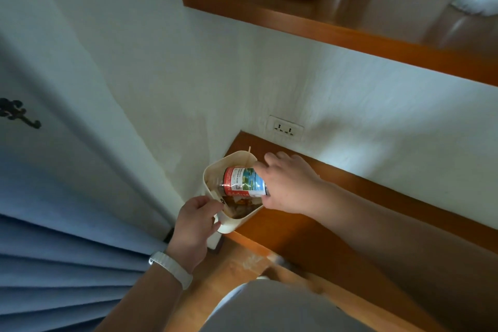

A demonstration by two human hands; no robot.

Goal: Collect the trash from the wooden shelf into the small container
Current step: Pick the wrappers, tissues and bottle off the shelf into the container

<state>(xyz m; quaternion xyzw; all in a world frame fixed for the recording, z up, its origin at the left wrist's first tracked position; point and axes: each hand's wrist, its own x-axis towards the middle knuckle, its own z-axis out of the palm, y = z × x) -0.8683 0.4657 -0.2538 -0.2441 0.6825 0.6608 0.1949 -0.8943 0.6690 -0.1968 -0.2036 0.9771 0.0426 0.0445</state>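
My left hand (198,219) grips the cream container (229,225) by its rim, steadying it at the wooden shelf (310,237) end | my right hand (289,186) clasps a labelled can (244,182), sideways inside the container.

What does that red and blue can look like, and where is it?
The can is a cylinder with a glossy label: red at its left end, a white patch of tiny print, and a blue-green picture. It lies on its side, partly inside the cream container, above other trash. The right hand holds its right end, fingers above and thumb below. The left hand grips the container, not the can.
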